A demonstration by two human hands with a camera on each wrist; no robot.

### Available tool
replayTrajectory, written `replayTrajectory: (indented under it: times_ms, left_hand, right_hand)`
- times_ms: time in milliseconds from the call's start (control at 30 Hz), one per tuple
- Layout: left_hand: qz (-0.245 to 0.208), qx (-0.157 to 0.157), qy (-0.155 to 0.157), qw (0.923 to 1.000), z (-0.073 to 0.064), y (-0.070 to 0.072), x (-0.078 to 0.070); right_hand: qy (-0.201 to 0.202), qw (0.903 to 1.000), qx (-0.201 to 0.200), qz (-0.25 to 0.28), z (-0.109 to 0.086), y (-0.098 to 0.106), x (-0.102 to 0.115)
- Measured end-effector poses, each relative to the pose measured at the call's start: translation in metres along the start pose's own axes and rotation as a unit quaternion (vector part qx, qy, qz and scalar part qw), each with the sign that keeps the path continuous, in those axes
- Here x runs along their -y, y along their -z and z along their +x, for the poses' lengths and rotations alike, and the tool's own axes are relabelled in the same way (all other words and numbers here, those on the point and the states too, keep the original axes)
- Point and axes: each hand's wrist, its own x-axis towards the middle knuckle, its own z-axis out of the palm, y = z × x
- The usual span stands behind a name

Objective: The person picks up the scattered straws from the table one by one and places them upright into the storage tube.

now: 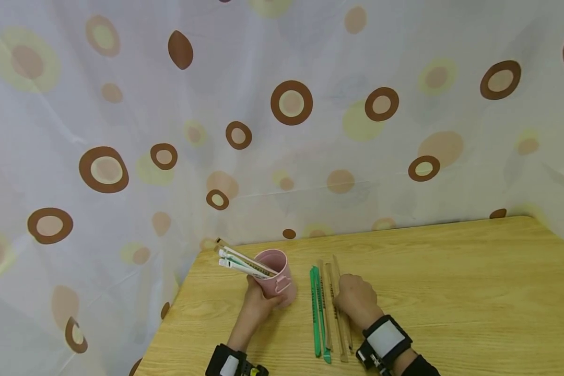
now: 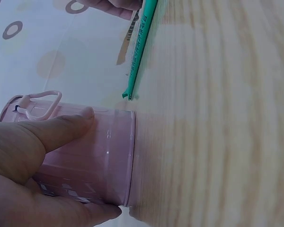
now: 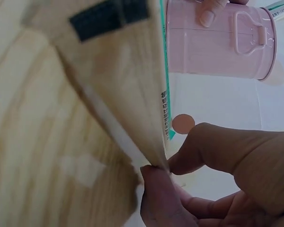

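My left hand [image 1: 258,303] grips a small pink bucket [image 1: 289,295] round its side, thumb near the little handle [image 2: 45,106]. The bucket stands on the table, tilted slightly. Several wrapped straws [image 1: 244,262], white, green and brown, lean out of its mouth to the left. To the right, my right hand [image 1: 359,298] pinches the edge of a brown paper-wrapped straw [image 3: 128,94] between thumb and finger. Beside it lie other brown wrapped straws [image 1: 328,313] and green wrapped straws [image 1: 316,313], side by side. The wrappers carry printed lettering.
The light wood table [image 1: 451,292] reaches out to the right. Behind and left of it hangs a pale curtain [image 1: 310,156] with brown and yellow circles. Each wrist wears a strapped camera band.
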Motion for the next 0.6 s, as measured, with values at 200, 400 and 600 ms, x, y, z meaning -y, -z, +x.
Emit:
replayTrajectory:
  times_ms: [200, 400, 600]
  left_hand:
    - [0.0, 0.003, 0.004, 1.0, 0.001, 0.001, -0.001]
    - [-0.002, -0.005, 0.007, 1.0, 0.001, 0.001, -0.001]
    - [-0.007, 0.003, 0.01, 0.9999, 0.001, 0.0, -0.002]
  right_hand:
    - [0.0, 1.0, -0.01, -0.001, 0.0, 0.008, 0.007]
    - [0.001, 0.9992, -0.034, 0.022, 0.002, 0.023, 0.014]
    - [0.026, 0.9962, -0.07, 0.046, -0.003, 0.041, 0.022]
